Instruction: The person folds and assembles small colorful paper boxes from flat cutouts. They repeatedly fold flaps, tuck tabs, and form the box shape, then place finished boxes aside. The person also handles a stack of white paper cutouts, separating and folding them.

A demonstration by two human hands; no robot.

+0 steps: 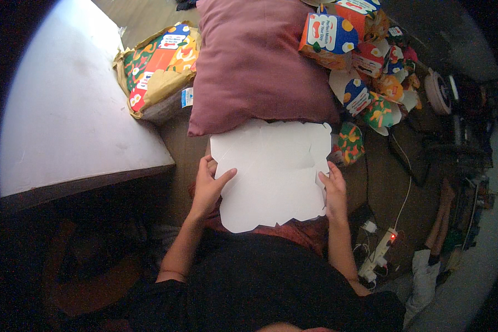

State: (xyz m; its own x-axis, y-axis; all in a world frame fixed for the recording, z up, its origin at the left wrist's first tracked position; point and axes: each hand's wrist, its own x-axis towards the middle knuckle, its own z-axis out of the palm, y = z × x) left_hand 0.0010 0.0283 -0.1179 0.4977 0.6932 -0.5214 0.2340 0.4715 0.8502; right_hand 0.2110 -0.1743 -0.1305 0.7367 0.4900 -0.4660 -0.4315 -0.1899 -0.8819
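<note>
Between my two hands is a flat white cardboard box blank [274, 171] with notched, wavy edges, its plain side facing up. My left hand [210, 185] grips its left edge, thumb on top and fingers beneath. On the opposite edge, my right hand [333, 191] is closed around the card near a folded flap, with its thumb on the upper side. The blank is held over my lap, and its far edge meets the near end of a mauve pillow [263, 66]. Whatever print the underside bears is hidden.
Colourful folded food boxes [329, 39] lie heaped at the far right. Left of the pillow sits a torn brown paper pack [160, 69] of printed blanks. A white slab-like surface [77, 110] fills the left. A power strip [379, 254] with cables lies on the right floor.
</note>
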